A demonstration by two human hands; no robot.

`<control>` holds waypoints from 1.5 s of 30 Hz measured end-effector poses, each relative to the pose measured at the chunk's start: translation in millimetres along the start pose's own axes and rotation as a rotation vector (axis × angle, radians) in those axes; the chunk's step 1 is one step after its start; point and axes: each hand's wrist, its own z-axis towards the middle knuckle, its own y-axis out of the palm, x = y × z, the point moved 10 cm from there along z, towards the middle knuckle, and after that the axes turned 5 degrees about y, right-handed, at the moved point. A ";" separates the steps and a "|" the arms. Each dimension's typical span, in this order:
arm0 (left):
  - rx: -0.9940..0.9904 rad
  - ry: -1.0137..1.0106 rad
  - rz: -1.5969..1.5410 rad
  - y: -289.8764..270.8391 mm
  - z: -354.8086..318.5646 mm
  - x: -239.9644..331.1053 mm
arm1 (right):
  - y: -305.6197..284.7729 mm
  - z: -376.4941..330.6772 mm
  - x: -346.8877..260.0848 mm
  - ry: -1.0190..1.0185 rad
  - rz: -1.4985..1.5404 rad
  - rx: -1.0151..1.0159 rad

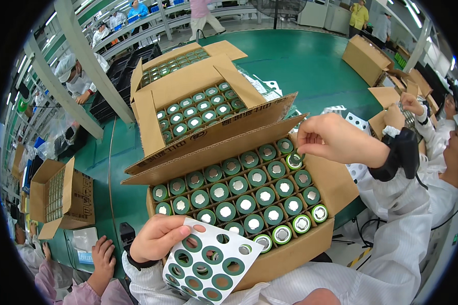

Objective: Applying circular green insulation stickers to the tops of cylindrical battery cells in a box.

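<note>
Sticker sheet (211,264), partly cut off below, is gripped by left hand (158,238); right hand (331,138) pinches something too small to discern.

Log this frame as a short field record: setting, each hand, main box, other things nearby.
setting: green table in a workshop
left hand: holds a white sheet of green rings
right hand: fingertips pinched over a cell at the box's far right
main box: open carton of upright green-ringed cells
behind it: second open carton, also full
lower left: another person's hand
</note>
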 end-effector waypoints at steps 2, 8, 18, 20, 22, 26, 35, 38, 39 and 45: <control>0.016 0.007 0.012 -0.9 -2.1 0.8 | 2.9 0.5 19.7 0.036 0.218 0.104; -0.023 0.076 0.066 -0.6 2.1 7.3 | 38.2 3.5 51.8 0.102 0.585 0.054; -0.039 0.096 0.145 -1.6 -3.4 4.7 | 40.5 -2.5 47.8 0.104 0.557 0.068; -0.045 0.105 0.129 -0.1 -1.1 6.7 | 40.3 -2.2 48.2 0.087 0.551 0.082; -0.050 0.115 0.114 0.2 0.0 8.0 | 39.6 -2.1 48.1 0.084 0.549 0.089; -0.076 0.106 0.122 1.0 0.7 9.2 | 39.2 -2.9 47.4 0.087 0.557 0.098; -0.071 0.112 0.163 0.6 0.5 9.8 | 38.1 -4.1 46.2 0.092 0.525 0.115; -0.057 0.111 0.150 0.4 0.1 10.1 | 38.0 -3.8 45.8 0.090 0.532 0.121; -0.049 0.110 0.142 0.0 -0.1 10.3 | 37.5 -3.7 45.3 0.090 0.532 0.122; -0.033 0.122 0.139 -0.2 -0.3 10.9 | 37.1 -4.2 44.7 0.100 0.502 0.118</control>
